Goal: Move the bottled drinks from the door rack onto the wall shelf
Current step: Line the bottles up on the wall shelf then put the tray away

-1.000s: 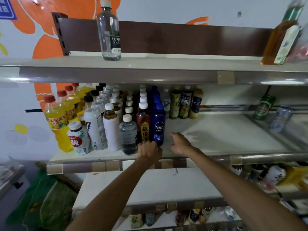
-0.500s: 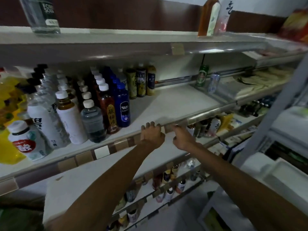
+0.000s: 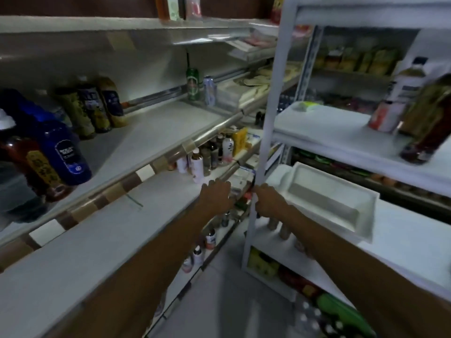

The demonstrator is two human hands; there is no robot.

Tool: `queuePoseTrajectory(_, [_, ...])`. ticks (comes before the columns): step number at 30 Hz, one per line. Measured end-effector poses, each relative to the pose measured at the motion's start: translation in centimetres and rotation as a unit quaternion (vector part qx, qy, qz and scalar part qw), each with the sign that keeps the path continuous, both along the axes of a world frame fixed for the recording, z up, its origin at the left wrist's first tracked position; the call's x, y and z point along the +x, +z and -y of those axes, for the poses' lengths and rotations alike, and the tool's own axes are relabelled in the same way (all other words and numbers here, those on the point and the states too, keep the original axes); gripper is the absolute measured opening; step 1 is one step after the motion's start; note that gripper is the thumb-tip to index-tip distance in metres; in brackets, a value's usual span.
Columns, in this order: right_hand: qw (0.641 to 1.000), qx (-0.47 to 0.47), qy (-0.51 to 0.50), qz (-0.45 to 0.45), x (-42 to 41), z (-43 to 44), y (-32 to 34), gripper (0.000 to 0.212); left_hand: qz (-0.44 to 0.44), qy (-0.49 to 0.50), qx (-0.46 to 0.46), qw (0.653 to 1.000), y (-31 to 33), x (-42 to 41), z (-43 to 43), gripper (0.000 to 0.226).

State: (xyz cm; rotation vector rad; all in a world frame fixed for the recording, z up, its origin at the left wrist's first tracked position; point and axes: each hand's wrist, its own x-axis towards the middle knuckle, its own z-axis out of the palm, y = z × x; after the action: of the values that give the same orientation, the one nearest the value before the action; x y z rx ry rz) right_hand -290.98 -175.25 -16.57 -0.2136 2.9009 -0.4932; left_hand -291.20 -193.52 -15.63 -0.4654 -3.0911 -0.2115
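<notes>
Now both arms are reaching forward at frame centre while the view is swinging right. One second ago the grey wall shelf (image 3: pixel 158 132) was sitting square-on and filling the picture; half a second ago it was already tilting away. At this moment it is sliding out toward 9 o'clock, and the white metal rack (image 3: pixel 275 93) is coming in from 3 o'clock.

The hands were hovering at the shelf lip by the blue plastic soda bottle (image 3: pixel 66 152); that bottle is now standing well apart from them at 9 o'clock, with the other stocked bottles.

The left hand (image 3: pixel 216 196) is hanging with fingers loosely curled, carrying nothing. The right hand (image 3: pixel 267 202) is meeting the rack's upright post; blur is hiding whether its fingers are wrapping the post, so its grip cannot be told. No bottle is showing in it.

For the task this is reading as a return trip: probably a drop-off finished and the person turning for the next pick.

Drinks waiting on the rack at 2 to 3 o'clock: a dark amber plastic bottle (image 3: pixel 429 118), a tall white-labelled bottle (image 3: pixel 406 84) and a small red-and-white container (image 3: pixel 385 115). A white moulded tray (image 3: pixel 327 203) is lying just right of the right hand.
</notes>
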Motion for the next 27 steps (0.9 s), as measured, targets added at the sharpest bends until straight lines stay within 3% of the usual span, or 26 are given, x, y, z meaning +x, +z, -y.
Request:
queuePoseTrajectory(3, [0.999,0.024,-0.041,0.009,3.7,-4.4,-1.1,0.039,0.013,-0.059,0.026,0.998,-1.1,2.3,-4.8,0.040])
queuePoseTrajectory(6, [0.995,0.025,-0.094,0.009,7.2,-8.2,-2.3,0.039,0.039,-0.098,0.026,0.994,-2.3,4.9,-8.9,0.030])
queuePoseTrajectory(19, [0.968,0.031,-0.241,0.064,18.1,-19.8,-4.9,0.032,0.135,-0.213,0.026,0.967,-6.1,9.6,-21.4,0.033])
queuePoseTrajectory(27, [0.933,0.017,-0.333,0.132,21.4,-23.2,-10.1,0.052,0.176,-0.306,-0.042,0.935,-11.5,9.4,-26.9,0.046])
